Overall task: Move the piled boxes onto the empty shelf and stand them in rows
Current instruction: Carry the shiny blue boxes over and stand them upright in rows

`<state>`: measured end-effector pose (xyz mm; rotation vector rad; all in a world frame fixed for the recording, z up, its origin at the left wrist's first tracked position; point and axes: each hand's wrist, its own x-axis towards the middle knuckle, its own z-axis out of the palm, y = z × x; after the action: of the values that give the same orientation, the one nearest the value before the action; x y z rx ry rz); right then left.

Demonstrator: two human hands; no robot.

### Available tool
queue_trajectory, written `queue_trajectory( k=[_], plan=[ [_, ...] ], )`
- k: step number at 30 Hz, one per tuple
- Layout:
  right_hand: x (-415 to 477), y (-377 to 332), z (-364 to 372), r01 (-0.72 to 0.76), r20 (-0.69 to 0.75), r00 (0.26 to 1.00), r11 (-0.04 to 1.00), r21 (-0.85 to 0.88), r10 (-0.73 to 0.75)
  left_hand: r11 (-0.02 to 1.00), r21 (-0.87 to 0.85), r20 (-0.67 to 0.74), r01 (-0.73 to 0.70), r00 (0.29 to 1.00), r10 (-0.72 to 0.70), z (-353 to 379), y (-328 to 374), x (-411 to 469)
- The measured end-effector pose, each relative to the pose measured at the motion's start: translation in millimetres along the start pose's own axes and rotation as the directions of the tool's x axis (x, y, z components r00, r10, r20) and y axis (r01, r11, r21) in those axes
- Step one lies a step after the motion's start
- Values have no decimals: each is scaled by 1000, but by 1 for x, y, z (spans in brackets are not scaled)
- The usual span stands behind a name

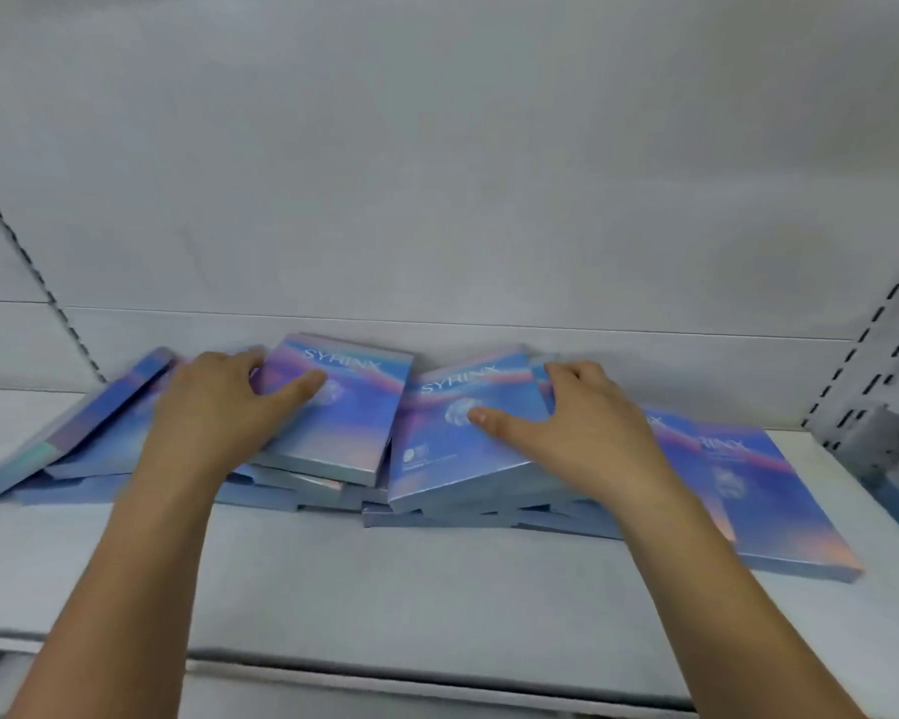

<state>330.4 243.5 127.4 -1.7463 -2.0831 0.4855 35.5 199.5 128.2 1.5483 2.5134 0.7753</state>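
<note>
Several flat blue-and-pink boxes marked SYHINX lie in a loose overlapping pile across the white shelf (437, 573). My left hand (219, 407) rests on the upper left box (343, 422), thumb laid across its face, fingers over its left edge. On the middle box (437, 459) lies my right hand (577, 422), thumb pointing left over the cover, fingers spread at its right edge. More boxes lean at the far left (89, 422) and lie flat at the right (779, 505). Whether the fingers curl under the box edges is hidden.
The white back panel (437, 199) rises behind the pile. Slotted uprights stand at the left (37, 272) and right (873, 334). A grey bracket or fixture (888, 443) sits at the right end. The shelf's front lip (385, 682) runs below my forearms.
</note>
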Motion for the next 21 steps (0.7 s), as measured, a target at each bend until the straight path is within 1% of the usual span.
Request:
queue_trajectory(
  k=[1,2,5,7,10,13,15,16,17,19,21],
  plan=[
    [1,2,0,-7,18,1000,1000,0,7,998,64,13,10,1000,-11,2,1,3],
    [1,5,-1,-18,38,999,1000,21,17,996,88,27,24,999,-27,1,3,4],
    [5,16,-5,-27,94,995,998,63,21,996,65,95,61,993,-67,-5,8,6],
    [7,23,-10,-7,85,996,997,75,1,993,99,118,67,990,-79,-7,9,5],
    [5,32,-18,-4,63,998,989,149,-5,985,170,115,42,991,-62,-3,12,1],
    [3,40,-22,-6,25,1000,974,227,1,994,103,65,41,997,-48,4,18,-6],
    [2,47,-24,-34,26,999,948,316,27,998,34,30,57,998,-58,9,21,-9],
    [1,51,-26,-55,37,998,911,409,44,998,-29,18,60,998,-59,12,22,-9],
    [0,56,-29,-83,53,996,843,531,65,990,-123,2,63,998,-64,13,22,-9],
    [-6,65,-36,-135,93,991,645,753,99,938,-341,-32,56,997,-71,14,17,-8],
    [-13,76,-42,-141,106,989,465,874,101,839,-542,-38,47,996,-80,12,14,-12]
  ],
)
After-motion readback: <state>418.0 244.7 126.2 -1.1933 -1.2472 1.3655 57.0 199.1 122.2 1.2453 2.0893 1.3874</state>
